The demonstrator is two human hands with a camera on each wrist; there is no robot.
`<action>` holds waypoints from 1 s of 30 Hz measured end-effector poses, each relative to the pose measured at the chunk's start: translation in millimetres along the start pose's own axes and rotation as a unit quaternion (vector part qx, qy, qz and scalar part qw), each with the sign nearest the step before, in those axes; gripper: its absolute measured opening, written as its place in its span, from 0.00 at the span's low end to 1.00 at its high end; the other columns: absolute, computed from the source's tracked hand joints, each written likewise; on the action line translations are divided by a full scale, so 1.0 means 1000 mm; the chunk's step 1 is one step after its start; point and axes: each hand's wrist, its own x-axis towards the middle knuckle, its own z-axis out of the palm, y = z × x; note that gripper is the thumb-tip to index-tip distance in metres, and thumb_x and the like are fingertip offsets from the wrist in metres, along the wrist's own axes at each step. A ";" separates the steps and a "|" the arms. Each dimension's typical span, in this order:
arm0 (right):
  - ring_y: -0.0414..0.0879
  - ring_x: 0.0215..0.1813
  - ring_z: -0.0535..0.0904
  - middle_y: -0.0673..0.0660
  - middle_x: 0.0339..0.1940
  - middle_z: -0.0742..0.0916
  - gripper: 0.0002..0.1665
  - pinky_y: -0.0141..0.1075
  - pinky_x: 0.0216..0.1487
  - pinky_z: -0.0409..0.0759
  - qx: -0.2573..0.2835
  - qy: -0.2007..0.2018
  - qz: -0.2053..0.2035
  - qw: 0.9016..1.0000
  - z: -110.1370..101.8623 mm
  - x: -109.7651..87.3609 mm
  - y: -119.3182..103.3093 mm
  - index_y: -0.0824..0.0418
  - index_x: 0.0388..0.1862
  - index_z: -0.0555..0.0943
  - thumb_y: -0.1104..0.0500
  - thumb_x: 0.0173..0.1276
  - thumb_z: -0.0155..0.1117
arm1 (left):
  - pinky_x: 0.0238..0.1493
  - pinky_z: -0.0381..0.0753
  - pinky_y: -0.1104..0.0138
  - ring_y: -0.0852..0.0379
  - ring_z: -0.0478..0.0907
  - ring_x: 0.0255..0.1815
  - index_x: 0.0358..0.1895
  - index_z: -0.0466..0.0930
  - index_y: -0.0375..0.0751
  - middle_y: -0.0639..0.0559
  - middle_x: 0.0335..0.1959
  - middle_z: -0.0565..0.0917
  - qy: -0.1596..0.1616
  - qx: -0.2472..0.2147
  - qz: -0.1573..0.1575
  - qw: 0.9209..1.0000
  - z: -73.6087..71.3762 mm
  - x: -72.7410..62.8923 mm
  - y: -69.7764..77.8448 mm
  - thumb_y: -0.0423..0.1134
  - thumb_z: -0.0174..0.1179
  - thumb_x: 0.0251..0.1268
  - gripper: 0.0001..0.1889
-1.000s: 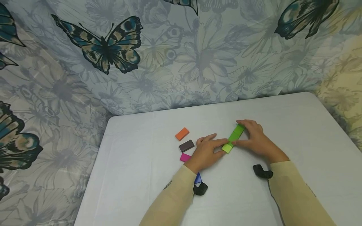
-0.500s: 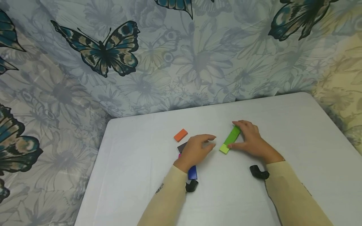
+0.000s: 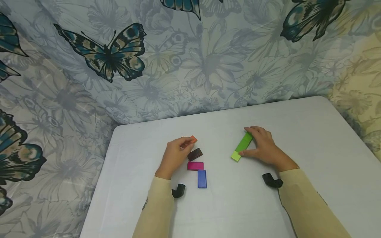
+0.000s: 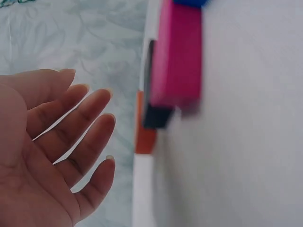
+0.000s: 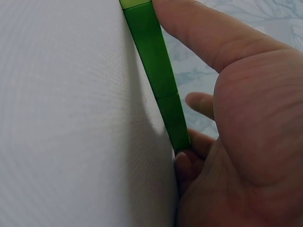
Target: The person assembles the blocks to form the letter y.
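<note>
At the left, my left hand (image 3: 173, 156) is at the orange block (image 3: 194, 139), its fingers overlapping part of it in the head view. The left wrist view shows those fingers loosely spread and apart from the orange block (image 4: 146, 142). A row of green blocks (image 3: 244, 141), with a light-green block (image 3: 236, 156) at its near end, lies slanted on the white table. My right hand (image 3: 263, 145) holds this row, thumb against its side near the light-green end. In the right wrist view, other fingers curl round the far end of the green blocks (image 5: 154, 61).
Below the orange block, a dark brown block (image 3: 194, 154), a magenta block (image 3: 195, 166) and a blue block (image 3: 202, 179) form a staggered line on the white table (image 3: 238, 205). Patterned butterfly cloth (image 3: 208, 66) hangs behind the table's back edge.
My left hand has left the green row and moved left to the orange block, uncovering the dark, magenta and blue blocks. My right hand has stayed at the green row.
</note>
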 end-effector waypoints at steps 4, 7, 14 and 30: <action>0.80 0.79 0.50 0.77 0.81 0.61 0.62 0.78 0.70 0.58 -0.001 -0.001 0.000 1.000 -0.001 -0.001 0.001 0.65 0.84 0.64 0.42 0.62 0.87 | 0.51 0.83 0.57 0.57 0.84 0.47 0.60 0.91 0.44 0.58 0.46 0.90 -0.004 0.000 -0.030 1.000 0.001 -0.004 -0.013 0.38 0.71 0.77 0.13; 0.80 0.79 0.50 0.76 0.81 0.61 0.62 0.78 0.70 0.58 -0.002 -0.001 0.004 1.000 -0.002 -0.002 0.001 0.65 0.84 0.64 0.42 0.62 0.87 | 0.53 0.83 0.57 0.57 0.84 0.47 0.60 0.91 0.44 0.58 0.45 0.89 -0.028 -0.006 -0.045 0.999 0.005 -0.004 -0.018 0.38 0.72 0.76 0.13; 0.80 0.80 0.49 0.77 0.82 0.60 0.63 0.78 0.71 0.57 0.009 0.000 0.004 1.000 -0.003 -0.002 0.001 0.66 0.84 0.64 0.42 0.62 0.87 | 0.56 0.83 0.57 0.57 0.84 0.50 0.61 0.90 0.45 0.59 0.49 0.89 -0.068 -0.010 -0.054 0.996 0.010 -0.002 -0.023 0.36 0.75 0.72 0.17; 0.80 0.80 0.49 0.78 0.81 0.60 0.71 0.76 0.73 0.56 0.003 -0.010 0.009 1.000 -0.002 0.000 -0.001 0.74 0.86 0.55 0.41 0.62 0.87 | 0.59 0.81 0.50 0.49 0.84 0.56 0.55 0.92 0.44 0.49 0.55 0.87 -0.074 0.162 -0.082 0.981 0.010 -0.010 0.003 0.39 0.80 0.67 0.15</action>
